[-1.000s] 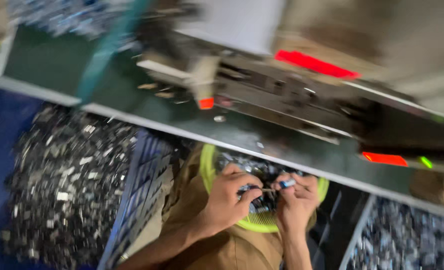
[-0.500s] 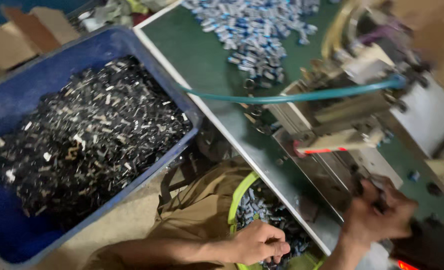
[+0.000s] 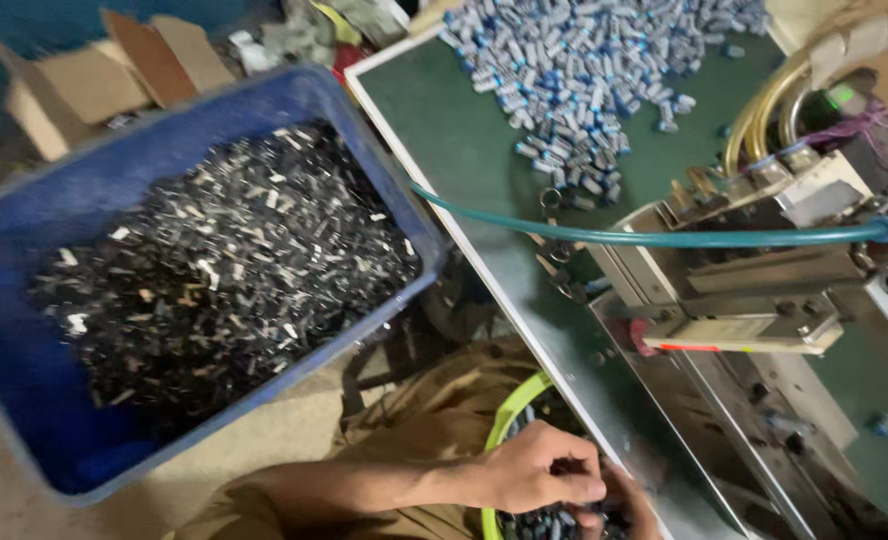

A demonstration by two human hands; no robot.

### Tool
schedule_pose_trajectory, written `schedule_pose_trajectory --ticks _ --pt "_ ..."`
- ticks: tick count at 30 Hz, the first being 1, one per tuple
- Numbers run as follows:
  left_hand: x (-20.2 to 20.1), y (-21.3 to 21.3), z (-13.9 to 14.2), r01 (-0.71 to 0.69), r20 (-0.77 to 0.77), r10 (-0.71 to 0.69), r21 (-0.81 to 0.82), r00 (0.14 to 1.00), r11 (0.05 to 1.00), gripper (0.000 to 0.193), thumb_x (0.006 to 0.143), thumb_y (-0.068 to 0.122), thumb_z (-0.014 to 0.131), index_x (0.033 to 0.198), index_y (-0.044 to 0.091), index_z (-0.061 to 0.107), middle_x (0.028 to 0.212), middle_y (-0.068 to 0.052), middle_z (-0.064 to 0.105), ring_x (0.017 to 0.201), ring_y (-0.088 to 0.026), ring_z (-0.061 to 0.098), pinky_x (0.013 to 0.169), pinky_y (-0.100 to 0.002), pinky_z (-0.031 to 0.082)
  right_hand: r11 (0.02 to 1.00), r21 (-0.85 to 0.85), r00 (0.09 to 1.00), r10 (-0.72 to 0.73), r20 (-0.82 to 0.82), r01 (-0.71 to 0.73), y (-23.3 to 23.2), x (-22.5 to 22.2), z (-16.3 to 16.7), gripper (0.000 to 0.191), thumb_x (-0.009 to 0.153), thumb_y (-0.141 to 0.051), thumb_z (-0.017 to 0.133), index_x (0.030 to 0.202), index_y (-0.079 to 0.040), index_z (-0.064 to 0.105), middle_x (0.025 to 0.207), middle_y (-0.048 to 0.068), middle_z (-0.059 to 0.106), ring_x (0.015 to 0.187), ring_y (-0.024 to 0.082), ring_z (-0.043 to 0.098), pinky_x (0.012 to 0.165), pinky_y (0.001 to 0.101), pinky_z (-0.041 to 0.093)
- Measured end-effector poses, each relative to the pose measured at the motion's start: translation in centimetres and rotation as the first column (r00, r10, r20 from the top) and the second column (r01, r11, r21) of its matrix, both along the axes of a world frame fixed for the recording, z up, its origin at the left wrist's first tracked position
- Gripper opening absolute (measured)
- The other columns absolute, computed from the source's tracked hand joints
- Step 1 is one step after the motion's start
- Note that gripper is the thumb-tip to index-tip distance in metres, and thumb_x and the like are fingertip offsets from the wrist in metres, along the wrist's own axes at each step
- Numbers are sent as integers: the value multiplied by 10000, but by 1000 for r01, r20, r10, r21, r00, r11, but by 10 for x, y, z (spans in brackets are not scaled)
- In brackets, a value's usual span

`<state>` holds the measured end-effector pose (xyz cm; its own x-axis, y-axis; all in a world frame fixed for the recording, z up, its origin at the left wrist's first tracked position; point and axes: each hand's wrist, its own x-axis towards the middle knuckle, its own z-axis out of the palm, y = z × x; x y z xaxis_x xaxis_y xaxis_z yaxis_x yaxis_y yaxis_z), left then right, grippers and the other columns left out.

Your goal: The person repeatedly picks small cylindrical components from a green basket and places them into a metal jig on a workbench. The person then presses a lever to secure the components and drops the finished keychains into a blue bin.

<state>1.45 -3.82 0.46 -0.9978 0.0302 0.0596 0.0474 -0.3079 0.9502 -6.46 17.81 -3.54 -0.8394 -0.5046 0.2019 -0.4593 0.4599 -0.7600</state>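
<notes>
The left hand sits low in the view, its fingers curled shut around a few small dark parts that it holds over a green bowl. The right hand is just beside it, touching it at the fingertips, but only a part of it shows at the bottom edge, and whether it is open or closed cannot be told. The bowl rests in the person's lap, on brown trousers, and holds more small dark and bluish parts. Its far rim lies under the edge of a green-topped table.

On that table, to the right of the hands, stands a metal machine with a red-tipped piece on its near side. A teal hose runs across the tabletop to the machine's right end, and yellowish hoses curve up behind it. Farther back on the table lies a wide heap of small blue-and-silver caps.

To the left of the person, on the floor, stands a big blue bin well filled with small black and silvery clips. Behind the bin lie torn pieces of cardboard.
</notes>
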Motion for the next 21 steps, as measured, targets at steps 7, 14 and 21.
schedule_pose_trajectory --ticks 7,14,21 --pt "-2 8 -4 -45 -45 39 -154 998 987 310 821 122 736 1093 53 604 934 -42 654 801 -140 654 728 -267 525 882 -465 992 -16 126 73 3 7 -64 372 979 -152 710 1276 17 561 1163 215 697 1057 271 723 996 381 584" --pt "-9 27 -7 2 -160 -56 -322 986 947 158 872 139 762 901 11 674 693 -34 647 626 -110 630 679 -266 523 767 -558 811 85 578 318 13 -14 -45 382 936 -139 666 1290 -21 581 1179 224 690 1059 310 707 955 424 583" --pt "0 33 -11 11 -113 -33 -188 993 982 184 915 177 755 921 0 708 657 -18 640 602 -40 557 597 -226 464 871 -325 713 -40 700 368 2 -8 -46 328 912 -93 647 1226 -4 621 1140 227 700 1018 323 697 921 433 562"
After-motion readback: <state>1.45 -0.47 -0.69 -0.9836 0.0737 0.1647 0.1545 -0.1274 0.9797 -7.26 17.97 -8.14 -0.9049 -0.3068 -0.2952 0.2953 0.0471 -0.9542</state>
